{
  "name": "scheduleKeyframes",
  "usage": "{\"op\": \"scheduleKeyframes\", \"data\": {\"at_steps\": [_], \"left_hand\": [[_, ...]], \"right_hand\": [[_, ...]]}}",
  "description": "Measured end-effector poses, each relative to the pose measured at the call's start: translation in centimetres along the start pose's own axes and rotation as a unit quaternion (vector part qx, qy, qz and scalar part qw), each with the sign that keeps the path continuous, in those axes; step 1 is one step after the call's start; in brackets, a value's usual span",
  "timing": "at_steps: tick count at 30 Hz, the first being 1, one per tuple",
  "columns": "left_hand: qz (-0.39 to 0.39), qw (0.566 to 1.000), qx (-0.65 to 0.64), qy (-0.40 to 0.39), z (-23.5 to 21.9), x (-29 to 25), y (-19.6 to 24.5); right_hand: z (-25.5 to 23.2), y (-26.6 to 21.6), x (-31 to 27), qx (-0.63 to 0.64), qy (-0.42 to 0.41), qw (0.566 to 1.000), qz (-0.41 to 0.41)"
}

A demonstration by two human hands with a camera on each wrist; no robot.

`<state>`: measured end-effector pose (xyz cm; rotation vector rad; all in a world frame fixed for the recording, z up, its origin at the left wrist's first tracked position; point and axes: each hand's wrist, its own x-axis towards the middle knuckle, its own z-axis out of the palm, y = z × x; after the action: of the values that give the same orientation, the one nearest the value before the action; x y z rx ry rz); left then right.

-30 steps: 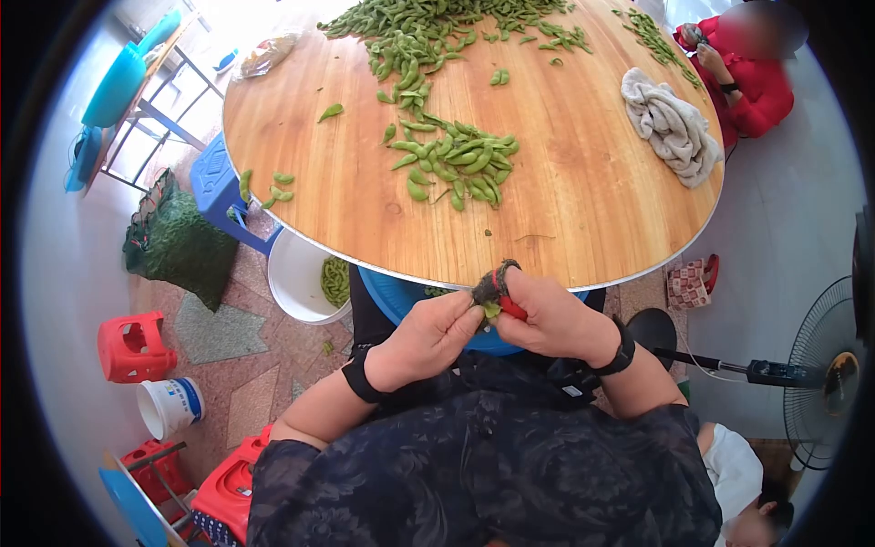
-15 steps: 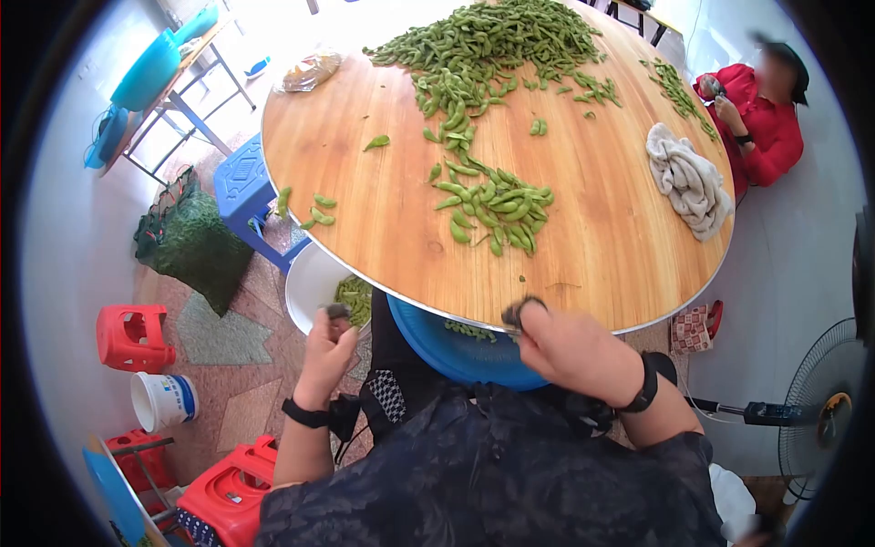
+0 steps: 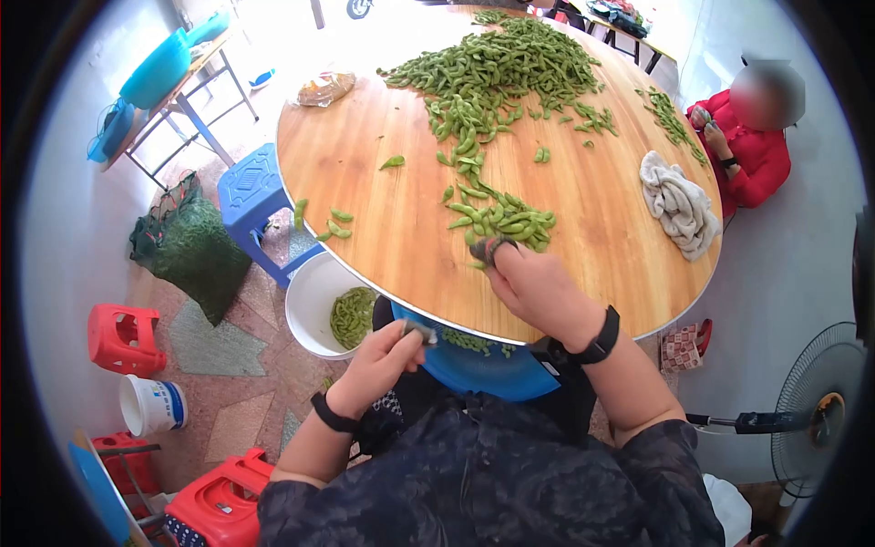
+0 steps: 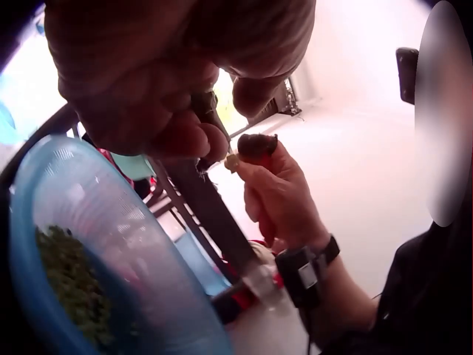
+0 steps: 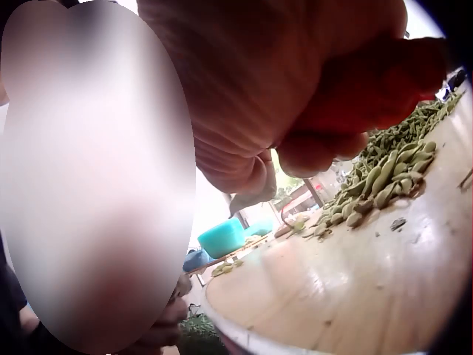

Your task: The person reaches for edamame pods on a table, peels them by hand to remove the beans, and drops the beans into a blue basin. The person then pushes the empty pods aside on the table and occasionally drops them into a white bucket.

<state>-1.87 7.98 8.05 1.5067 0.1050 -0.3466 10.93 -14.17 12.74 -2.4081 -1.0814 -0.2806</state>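
In the head view, my right hand (image 3: 545, 290) is over the table beside the near end of a small heap of green pods (image 3: 512, 221). Dark covering wraps its fingertips, and a green pod (image 3: 477, 265) shows at them; the left wrist view shows a pale green bit (image 4: 233, 162) at its thumb tip. My left hand (image 3: 375, 366) is lower, over the side of a blue basin (image 3: 492, 372), its fingers curled and a dark covering at the tips. No pod can be made out in it.
A large pod pile (image 3: 510, 64) lies at the table's far side. A cloth (image 3: 679, 205) lies at the right, near a person in red (image 3: 761, 164). A white bucket (image 3: 310, 319) with pods stands left of the basin, by a blue stool (image 3: 251, 187). A fan (image 3: 816, 419) stands right.
My hands were together over the table's near edge, then parted. My right hand has moved forward to the small heap; my left swung out toward the bucket and came back toward the basin.
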Motion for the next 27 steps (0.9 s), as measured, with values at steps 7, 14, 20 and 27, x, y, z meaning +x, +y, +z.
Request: {"op": "scheduleKeyframes", "data": {"at_steps": [7, 14, 20, 27], "left_hand": [[-0.117, 0.926, -0.291, -0.209, 4.5, 3.8, 1.3], [-0.056, 0.968, -0.213, -0.118, 7.8, 3.8, 0.5], [0.084, 0.995, 0.004, -0.058, 9.0, 3.2, -0.6], [0.187, 0.975, 0.116, -0.022, 9.1, 3.1, 0.1]], "right_hand": [[-3.6, -1.1, -4.7, 0.063, -0.088, 0.981, -0.164], [-1.9, -0.3, -8.0, 0.216, 0.063, 0.969, 0.104], [-1.7, -1.6, -8.9, 0.425, -0.085, 0.869, 0.240], [-2.6, -1.5, -9.3, 0.485, -0.123, 0.827, 0.256]]}}
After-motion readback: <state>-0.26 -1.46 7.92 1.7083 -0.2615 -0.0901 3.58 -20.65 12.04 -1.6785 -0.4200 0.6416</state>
